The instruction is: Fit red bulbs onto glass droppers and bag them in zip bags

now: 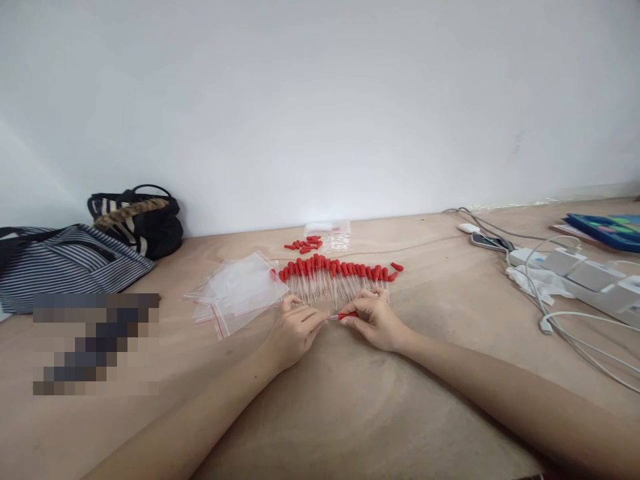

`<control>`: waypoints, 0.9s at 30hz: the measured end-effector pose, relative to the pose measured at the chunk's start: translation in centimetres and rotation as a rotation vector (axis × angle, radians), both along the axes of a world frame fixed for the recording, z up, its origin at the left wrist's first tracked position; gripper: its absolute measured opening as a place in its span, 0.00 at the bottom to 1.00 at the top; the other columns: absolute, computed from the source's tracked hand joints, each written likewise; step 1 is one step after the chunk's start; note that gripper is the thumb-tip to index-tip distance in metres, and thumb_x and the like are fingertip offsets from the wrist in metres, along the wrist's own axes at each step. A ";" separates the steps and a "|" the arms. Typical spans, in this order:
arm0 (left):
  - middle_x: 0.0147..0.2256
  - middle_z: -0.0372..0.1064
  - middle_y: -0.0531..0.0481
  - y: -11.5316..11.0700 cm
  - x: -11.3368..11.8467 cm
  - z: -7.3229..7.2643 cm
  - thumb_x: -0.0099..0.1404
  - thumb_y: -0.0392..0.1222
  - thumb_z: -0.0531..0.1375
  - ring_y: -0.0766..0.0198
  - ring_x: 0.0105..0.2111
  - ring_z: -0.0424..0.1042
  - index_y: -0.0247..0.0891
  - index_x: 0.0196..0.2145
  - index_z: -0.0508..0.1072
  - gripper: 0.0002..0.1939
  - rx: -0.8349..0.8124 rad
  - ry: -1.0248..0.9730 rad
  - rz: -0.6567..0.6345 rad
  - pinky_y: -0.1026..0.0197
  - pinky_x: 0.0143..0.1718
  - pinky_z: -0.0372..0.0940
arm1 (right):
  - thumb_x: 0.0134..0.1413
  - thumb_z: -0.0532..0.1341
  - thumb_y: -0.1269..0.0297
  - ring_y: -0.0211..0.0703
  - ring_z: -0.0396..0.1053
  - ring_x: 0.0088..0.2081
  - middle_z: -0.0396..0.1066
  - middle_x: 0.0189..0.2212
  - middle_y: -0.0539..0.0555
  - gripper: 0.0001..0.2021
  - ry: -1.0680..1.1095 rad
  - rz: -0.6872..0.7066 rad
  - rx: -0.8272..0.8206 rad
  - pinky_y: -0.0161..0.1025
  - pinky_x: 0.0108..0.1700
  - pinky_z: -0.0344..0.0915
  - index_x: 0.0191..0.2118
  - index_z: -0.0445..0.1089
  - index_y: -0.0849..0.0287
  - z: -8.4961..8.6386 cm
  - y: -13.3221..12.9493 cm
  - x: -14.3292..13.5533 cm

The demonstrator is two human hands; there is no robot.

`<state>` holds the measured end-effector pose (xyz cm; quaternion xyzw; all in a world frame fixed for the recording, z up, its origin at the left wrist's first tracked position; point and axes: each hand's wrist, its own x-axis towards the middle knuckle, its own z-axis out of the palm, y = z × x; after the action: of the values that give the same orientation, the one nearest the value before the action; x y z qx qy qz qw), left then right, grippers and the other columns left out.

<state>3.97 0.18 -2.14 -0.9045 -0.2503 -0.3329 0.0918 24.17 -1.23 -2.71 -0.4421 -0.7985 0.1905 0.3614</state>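
Observation:
My left hand (295, 333) is closed on a thin clear tube (334, 318), fingers pinched at its left end. My right hand (375, 321) is closed on a red rubber bulb (349, 315) at the tube's right end. The bulb and tube meet between the hands, just above the table. Just beyond them lies a fanned row of clear droppers with red bulbs (334, 268), tips toward me. Loose red bulbs (306, 245) lie behind the row, beside a clear bag (327, 229) and several thin clear tubes (339, 243).
Clear zip bags (243, 287) are spread on the wooden table (320, 427) at left. Striped (75, 267) and black (160, 227) bags stand farther left. At right are a power strip (590, 287), cables, crumpled tissue (540, 283) and a blue tray (605, 230).

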 end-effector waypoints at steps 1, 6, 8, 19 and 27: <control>0.26 0.73 0.55 0.0 0.0 0.0 0.64 0.33 0.50 0.68 0.25 0.69 0.37 0.34 0.69 0.08 0.004 0.001 -0.006 0.56 0.39 0.49 | 0.50 0.59 0.64 0.40 0.64 0.33 0.69 0.26 0.50 0.04 0.003 0.010 0.004 0.52 0.48 0.43 0.30 0.71 0.55 0.0 0.0 0.0; 0.26 0.73 0.55 -0.2 0.1 0.0 0.64 0.32 0.51 0.68 0.24 0.69 0.38 0.34 0.69 0.08 0.032 0.008 -0.009 0.55 0.38 0.49 | 0.49 0.60 0.63 0.40 0.64 0.32 0.69 0.24 0.49 0.04 0.001 0.042 0.012 0.52 0.49 0.42 0.29 0.71 0.55 0.0 0.1 0.1; 0.25 0.73 0.55 -0.3 0.2 0.0 0.64 0.32 0.51 0.68 0.23 0.68 0.37 0.34 0.69 0.08 0.040 0.003 0.000 0.55 0.38 0.49 | 0.49 0.60 0.62 0.39 0.64 0.32 0.69 0.24 0.49 0.04 0.011 0.038 0.017 0.52 0.50 0.41 0.28 0.71 0.55 0.0 0.1 0.0; 0.24 0.72 0.56 -0.4 0.4 -0.2 0.63 0.31 0.51 0.68 0.22 0.69 0.37 0.33 0.69 0.08 0.067 -0.036 0.011 0.55 0.40 0.50 | 0.48 0.61 0.63 0.39 0.64 0.32 0.69 0.25 0.49 0.04 0.031 0.022 -0.010 0.51 0.49 0.43 0.28 0.70 0.56 0.4 -0.1 -0.6; 0.24 0.73 0.56 -0.4 0.4 -0.3 0.64 0.34 0.50 0.68 0.22 0.69 0.39 0.32 0.70 0.09 0.011 -0.037 0.024 0.55 0.42 0.50 | 0.49 0.60 0.60 0.40 0.66 0.33 0.71 0.26 0.49 0.06 0.011 0.018 -0.040 0.50 0.48 0.45 0.28 0.70 0.56 0.6 -0.1 -1.0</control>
<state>4.33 -0.25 -2.43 -0.8947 -0.2608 -0.3496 0.0959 23.13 -1.38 -2.08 -0.4409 -0.7966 0.2123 0.3549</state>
